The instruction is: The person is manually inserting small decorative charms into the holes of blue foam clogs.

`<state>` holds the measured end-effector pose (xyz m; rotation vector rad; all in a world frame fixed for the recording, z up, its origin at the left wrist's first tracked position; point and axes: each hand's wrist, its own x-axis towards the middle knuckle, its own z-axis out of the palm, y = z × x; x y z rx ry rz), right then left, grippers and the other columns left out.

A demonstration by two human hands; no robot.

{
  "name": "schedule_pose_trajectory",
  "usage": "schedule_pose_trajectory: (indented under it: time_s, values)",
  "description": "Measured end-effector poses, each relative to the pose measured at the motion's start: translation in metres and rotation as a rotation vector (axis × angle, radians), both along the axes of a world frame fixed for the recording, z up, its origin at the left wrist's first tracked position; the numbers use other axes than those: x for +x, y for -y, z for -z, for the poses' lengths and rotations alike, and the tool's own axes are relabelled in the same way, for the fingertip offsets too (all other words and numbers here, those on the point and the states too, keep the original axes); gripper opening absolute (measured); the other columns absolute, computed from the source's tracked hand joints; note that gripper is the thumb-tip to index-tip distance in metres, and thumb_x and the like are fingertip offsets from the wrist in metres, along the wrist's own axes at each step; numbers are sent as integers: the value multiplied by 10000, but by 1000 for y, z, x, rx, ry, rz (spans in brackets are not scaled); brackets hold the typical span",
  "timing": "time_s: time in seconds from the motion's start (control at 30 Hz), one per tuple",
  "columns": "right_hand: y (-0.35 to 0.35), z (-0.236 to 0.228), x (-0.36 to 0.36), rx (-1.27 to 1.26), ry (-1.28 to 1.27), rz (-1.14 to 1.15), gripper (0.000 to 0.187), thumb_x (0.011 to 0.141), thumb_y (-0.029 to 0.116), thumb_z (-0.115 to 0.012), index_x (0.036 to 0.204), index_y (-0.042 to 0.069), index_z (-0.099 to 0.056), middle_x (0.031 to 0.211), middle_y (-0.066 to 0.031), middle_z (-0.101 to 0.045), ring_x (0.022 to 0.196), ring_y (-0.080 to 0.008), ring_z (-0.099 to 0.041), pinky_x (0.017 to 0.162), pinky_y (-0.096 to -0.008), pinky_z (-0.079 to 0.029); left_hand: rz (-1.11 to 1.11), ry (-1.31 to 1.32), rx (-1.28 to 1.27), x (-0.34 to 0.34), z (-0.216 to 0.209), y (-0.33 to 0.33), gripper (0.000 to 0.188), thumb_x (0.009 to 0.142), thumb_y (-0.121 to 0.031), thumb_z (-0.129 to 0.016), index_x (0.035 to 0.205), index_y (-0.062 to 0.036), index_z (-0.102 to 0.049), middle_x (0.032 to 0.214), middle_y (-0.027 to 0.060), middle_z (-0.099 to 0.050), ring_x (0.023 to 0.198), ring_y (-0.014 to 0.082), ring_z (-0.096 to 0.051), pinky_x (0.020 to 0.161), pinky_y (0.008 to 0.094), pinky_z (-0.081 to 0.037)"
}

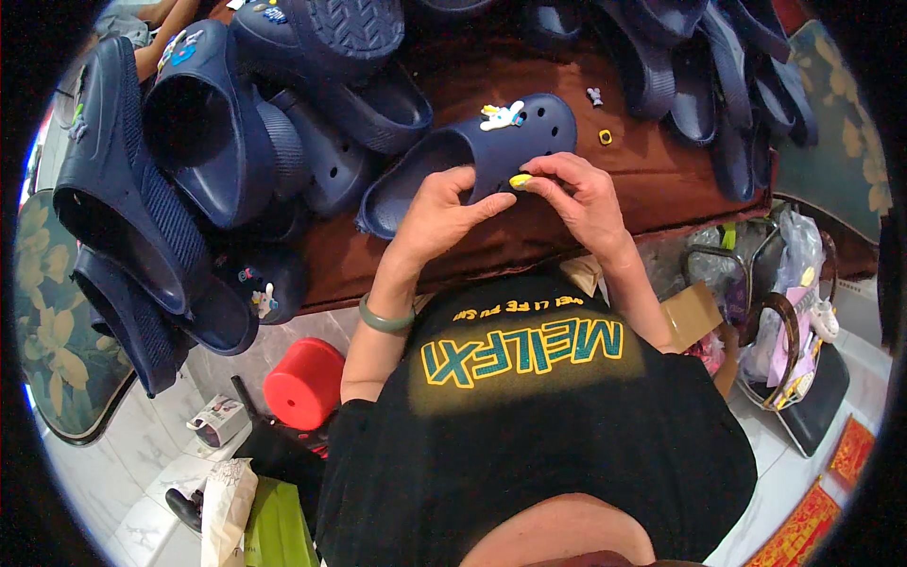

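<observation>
A navy clog (416, 180) with round holes lies in front of me on the brown cloth. A white cartoon charm (503, 115) with coloured details sits on its upper. My left hand (442, 213) grips the clog at its opening, fingers reaching inside and thumb outside along the edge. Between the thumb and fingertips of my right hand (584, 200) is a small yellow charm (521, 180), held against the side of the upper. Beyond the clog, a small pale charm (593, 96) and a square yellow-and-black charm (606, 137) rest on the cloth.
Navy clogs (203, 132) pile up on the left, some with charms; more clogs (694, 90) stand at the far right. The brown cloth (661, 156) covers the table. Below are a red stool (304, 383), a green bag (279, 524) and a basket (779, 350) of bagged items.
</observation>
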<state>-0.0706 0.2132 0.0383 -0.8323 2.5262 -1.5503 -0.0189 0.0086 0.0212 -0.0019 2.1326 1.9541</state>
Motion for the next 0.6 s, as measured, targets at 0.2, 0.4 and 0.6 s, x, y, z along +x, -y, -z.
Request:
schedule_pose_trajectory:
  time_s: [0.2,0.4,0.6]
  values:
    - [10,-1,-6,-21,-72,31,98,791,72,-715,880,44,-687,841,-83,-671,801,-251,-629,705,-340,-493,-68,-97,-72,-4,3,2,280,834,-232,-746,974,3,-686,810,69,-666,761,89,-569,696,282,-475]
    - [14,10,13,-17,-330,69,156,747,-16,-715,876,32,-642,869,-136,-613,821,-325,-604,718,-397,-495,-5,-99,-90,-2,-6,-2,273,870,-193,-712,1076,-15,-685,944,0,-691,890,64,-571,783,272,-493]
    - [14,22,28,-22,-443,86,213,742,-32,-709,928,36,-629,902,-123,-608,785,-317,-595,680,-388,-482,-107,-272,-108,7,17,-9,327,840,-288,-723,868,23,-628,732,191,-600,645,267,-592,592,375,-448]
